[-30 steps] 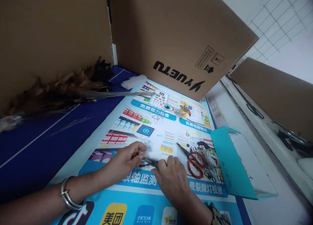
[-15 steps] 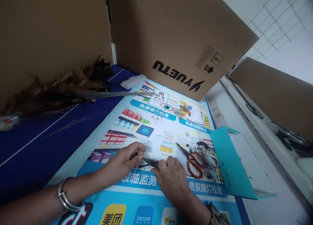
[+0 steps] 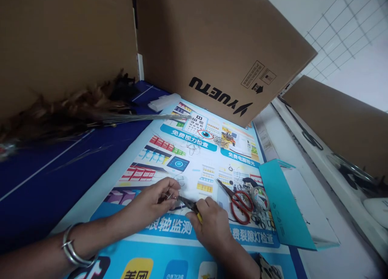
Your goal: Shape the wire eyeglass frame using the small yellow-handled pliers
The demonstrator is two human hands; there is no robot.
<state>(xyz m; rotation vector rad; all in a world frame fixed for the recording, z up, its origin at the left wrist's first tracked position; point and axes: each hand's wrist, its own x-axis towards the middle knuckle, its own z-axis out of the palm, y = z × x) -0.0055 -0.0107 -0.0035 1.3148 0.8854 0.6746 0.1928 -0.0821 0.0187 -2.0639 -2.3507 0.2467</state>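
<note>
My right hand (image 3: pixel 212 222) is wrapped round a pair of pliers (image 3: pixel 189 204) with dark jaws and yellow on the handle. The jaws point left and meet the fingertips of my left hand (image 3: pixel 162 196). Between its thumb and fingers, that left hand pinches a small thin wire piece (image 3: pixel 170 196); its exact shape is partly hidden by the fingers. Scissors (image 3: pixel 239 204) with red handles lie to the right of the pliers, blades toward the far left. Beside them is a heap of small dark metal rings or clips (image 3: pixel 263 219) with a round clear spool (image 3: pixel 260 198).
A teal open box (image 3: pixel 286 206) stands at the right. Tall cardboard (image 3: pixel 212 40) closes off the back. On the blue cloth at left lies a feather bundle (image 3: pixel 75 109) with long thin wires (image 3: pixel 145 117) reaching over the printed sheet. Loose wire loops (image 3: pixel 190 149) lie mid-sheet.
The pliers' yellow handle shows more as my right hand shifts its grip slightly. My left fingers have opened a little around the wire piece. The view has shifted slightly.
</note>
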